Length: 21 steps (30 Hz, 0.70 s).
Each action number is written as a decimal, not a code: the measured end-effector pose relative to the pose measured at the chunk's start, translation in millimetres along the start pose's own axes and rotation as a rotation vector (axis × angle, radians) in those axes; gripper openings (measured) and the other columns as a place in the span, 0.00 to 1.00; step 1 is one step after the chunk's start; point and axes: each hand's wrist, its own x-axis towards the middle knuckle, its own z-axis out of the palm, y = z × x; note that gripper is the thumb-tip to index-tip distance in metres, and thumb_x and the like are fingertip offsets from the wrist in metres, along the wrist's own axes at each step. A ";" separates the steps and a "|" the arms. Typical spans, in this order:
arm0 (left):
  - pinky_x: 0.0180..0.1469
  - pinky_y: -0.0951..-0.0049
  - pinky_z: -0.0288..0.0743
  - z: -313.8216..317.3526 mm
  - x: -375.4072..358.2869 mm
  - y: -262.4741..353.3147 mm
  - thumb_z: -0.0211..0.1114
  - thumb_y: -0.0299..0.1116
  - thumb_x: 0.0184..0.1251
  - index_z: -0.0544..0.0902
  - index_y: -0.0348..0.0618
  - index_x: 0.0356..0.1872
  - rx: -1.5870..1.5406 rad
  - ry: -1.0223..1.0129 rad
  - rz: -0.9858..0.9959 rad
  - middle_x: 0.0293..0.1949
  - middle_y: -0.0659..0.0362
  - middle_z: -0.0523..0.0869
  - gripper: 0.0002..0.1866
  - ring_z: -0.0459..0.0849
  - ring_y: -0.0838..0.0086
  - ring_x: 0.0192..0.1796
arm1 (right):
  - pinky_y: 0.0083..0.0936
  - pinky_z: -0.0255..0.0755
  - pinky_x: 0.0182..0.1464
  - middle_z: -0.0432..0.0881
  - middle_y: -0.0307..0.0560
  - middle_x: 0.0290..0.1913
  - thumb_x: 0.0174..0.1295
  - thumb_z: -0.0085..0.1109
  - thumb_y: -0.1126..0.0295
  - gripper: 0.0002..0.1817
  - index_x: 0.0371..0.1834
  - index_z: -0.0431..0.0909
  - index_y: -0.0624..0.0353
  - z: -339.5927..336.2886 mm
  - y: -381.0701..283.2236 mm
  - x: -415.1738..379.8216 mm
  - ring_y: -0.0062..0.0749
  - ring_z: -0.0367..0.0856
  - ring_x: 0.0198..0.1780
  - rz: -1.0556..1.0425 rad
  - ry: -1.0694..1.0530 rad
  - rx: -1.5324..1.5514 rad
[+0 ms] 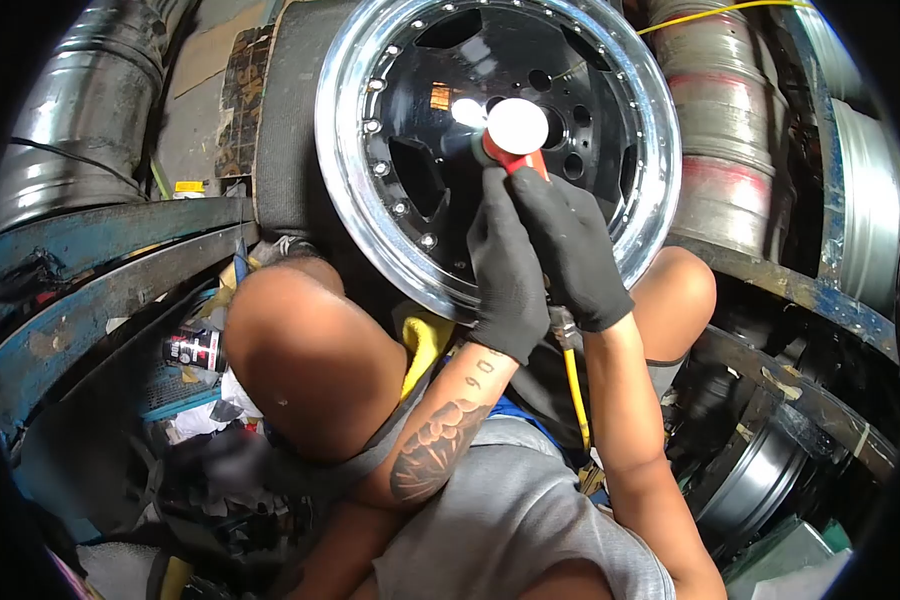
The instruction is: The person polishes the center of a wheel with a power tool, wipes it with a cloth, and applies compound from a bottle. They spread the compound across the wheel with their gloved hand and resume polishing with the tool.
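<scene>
A wheel rim (425,95) with a glossy black face, a polished silver lip and a ring of small bolts leans between my knees. Both gloved hands are closed around a red air polisher (519,132) with a round white top, held over the middle of the rim near its hub holes. My left hand (507,265) wraps its left side, and my right hand (577,250) grips its handle from the right. A yellow air hose (573,385) runs down from a fitting below my right hand. The tool's underside is hidden, so contact with the rim cannot be told.
Stacked metal rims stand at the left (90,110) and right (715,130). Blue metal rails (100,245) border the left side. A labelled can (195,348) sits among litter by my left knee. A yellow cloth (425,350) lies against my left thigh.
</scene>
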 end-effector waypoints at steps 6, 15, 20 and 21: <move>0.60 0.74 0.71 4.3 -4.0 -3.1 0.51 0.54 0.83 0.80 0.37 0.59 -0.122 0.068 0.030 0.51 0.59 0.83 0.28 0.79 0.77 0.54 | 0.19 0.69 0.40 0.81 0.36 0.34 0.76 0.56 0.55 0.21 0.43 0.83 0.67 -2.9 1.3 -3.0 0.15 0.74 0.37 -0.137 -0.070 -0.092; 0.59 0.74 0.72 2.0 -18.5 -23.5 0.50 0.47 0.84 0.80 0.36 0.57 -0.068 0.067 0.078 0.51 0.58 0.84 0.22 0.80 0.75 0.53 | 0.18 0.69 0.42 0.80 0.33 0.39 0.77 0.54 0.57 0.19 0.49 0.82 0.66 -17.8 16.3 -21.4 0.14 0.72 0.40 -0.004 -0.072 -0.027; 0.57 0.75 0.73 8.0 2.5 -6.4 0.52 0.55 0.82 0.81 0.36 0.56 -0.101 0.004 0.101 0.51 0.59 0.84 0.28 0.80 0.77 0.52 | 0.22 0.70 0.41 0.81 0.36 0.35 0.76 0.56 0.55 0.21 0.45 0.82 0.67 -9.7 19.0 1.0 0.17 0.73 0.38 -0.237 -0.029 -0.090; 0.56 0.75 0.73 8.8 10.6 -6.0 0.52 0.56 0.82 0.81 0.36 0.56 -0.110 -0.019 0.071 0.51 0.59 0.84 0.28 0.80 0.77 0.52 | 0.24 0.70 0.41 0.80 0.39 0.33 0.75 0.56 0.54 0.22 0.44 0.82 0.68 -13.7 20.6 7.6 0.18 0.73 0.37 -0.267 0.001 -0.147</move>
